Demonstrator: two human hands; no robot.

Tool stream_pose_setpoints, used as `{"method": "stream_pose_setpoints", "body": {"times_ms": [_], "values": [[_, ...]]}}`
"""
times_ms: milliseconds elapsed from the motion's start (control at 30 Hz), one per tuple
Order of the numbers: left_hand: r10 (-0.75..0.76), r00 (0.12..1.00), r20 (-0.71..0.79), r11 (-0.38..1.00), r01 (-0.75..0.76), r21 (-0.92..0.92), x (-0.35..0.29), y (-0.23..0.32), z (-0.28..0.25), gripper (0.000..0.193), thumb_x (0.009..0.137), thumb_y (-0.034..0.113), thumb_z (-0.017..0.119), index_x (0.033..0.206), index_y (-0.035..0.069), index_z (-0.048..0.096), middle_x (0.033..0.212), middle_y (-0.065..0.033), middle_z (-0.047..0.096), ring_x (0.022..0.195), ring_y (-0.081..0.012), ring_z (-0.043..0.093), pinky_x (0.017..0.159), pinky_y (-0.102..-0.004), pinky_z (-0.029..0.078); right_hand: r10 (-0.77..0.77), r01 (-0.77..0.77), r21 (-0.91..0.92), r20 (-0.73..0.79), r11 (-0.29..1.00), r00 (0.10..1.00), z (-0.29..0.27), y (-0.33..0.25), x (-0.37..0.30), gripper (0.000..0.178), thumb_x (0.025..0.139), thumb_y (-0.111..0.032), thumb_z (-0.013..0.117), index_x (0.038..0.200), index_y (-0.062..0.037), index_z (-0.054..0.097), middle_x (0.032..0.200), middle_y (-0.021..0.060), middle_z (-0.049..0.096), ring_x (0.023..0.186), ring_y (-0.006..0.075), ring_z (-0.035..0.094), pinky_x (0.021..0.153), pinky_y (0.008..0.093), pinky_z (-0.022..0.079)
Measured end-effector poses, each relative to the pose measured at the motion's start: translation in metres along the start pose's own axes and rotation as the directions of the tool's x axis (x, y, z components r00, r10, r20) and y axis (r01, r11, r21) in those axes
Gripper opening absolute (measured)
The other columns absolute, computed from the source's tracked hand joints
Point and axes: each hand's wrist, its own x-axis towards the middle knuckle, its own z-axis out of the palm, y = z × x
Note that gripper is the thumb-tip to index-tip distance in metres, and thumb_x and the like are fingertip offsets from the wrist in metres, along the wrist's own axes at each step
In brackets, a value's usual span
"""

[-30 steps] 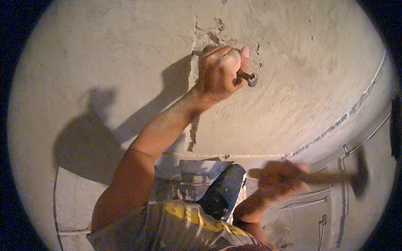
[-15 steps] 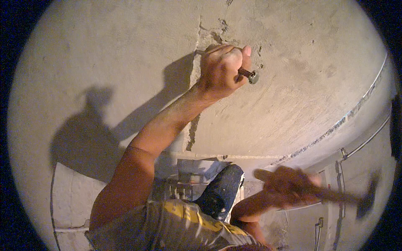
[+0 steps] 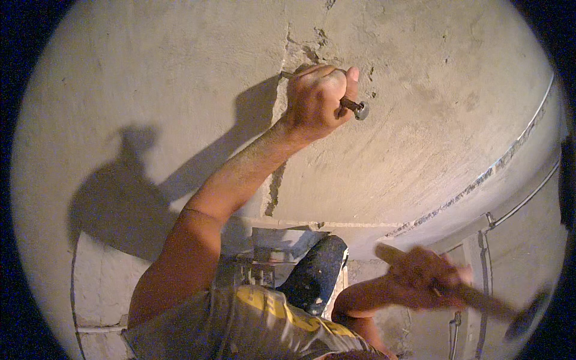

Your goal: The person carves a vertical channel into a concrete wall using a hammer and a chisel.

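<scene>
My left hand [image 3: 317,99] is closed round a metal chisel [image 3: 358,110] against the plastered wall [image 3: 390,168]. The chisel's struck end sticks out on the right, below my thumb; its tip shows beside a rough, chipped groove [image 3: 277,105] that runs down the wall. Lower right, my right hand [image 3: 429,279] grips the wooden handle of a hammer [image 3: 489,302]. The hammer's head, at the far right, is smeared by motion and stands well apart from the chisel.
A chased channel [image 3: 480,186] curves along the right, with conduit [image 3: 525,204] beyond it. Broken plaster [image 3: 312,45] lies above my left hand. My dark-trousered, paint-spotted knee [image 3: 318,270] is below the wall. Shadows of me and my arm fall on the left.
My right hand has shifted slightly right, and the hammer's head has swung down. My left hand and the chisel stay in nearly the same place.
</scene>
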Motion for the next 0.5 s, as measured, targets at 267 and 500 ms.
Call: {"method": "stream_pose_setpoints", "body": {"times_ms": [267,500], "values": [[0.011,1.0,-0.018,1.0,-0.01,0.013,0.005,0.003,0.0,0.037,0.084,0.012,0.065,0.055,0.006,0.042,0.052,-0.0129,0.046,0.047,-0.0351,0.051,0.048,-0.045,0.039,0.399,-0.05,-0.995,-0.081,-0.088,0.913,-0.075,0.064,-0.02,0.041,0.098,-0.041,0.054,0.074,-0.0091,0.048,0.062,0.0014,0.048,0.052,0.0118,0.042,0.048,0.0262,0.039],[-0.015,1.0,-0.009,0.999,0.015,-0.03,0.006,-0.001,-0.003,0.039,0.084,0.012,0.065,0.054,0.006,0.041,0.052,-0.0143,0.045,0.047,-0.0354,0.05,0.047,-0.0447,0.039,0.024,0.272,-0.595,0.441,0.757,0.897,0.0,0.002,0.008,0.047,0.095,-0.063,0.045,0.091,-0.016,0.051,0.06,-0.0015,0.046,0.044,0.008,0.038,0.038,0.0224,0.034]]}}
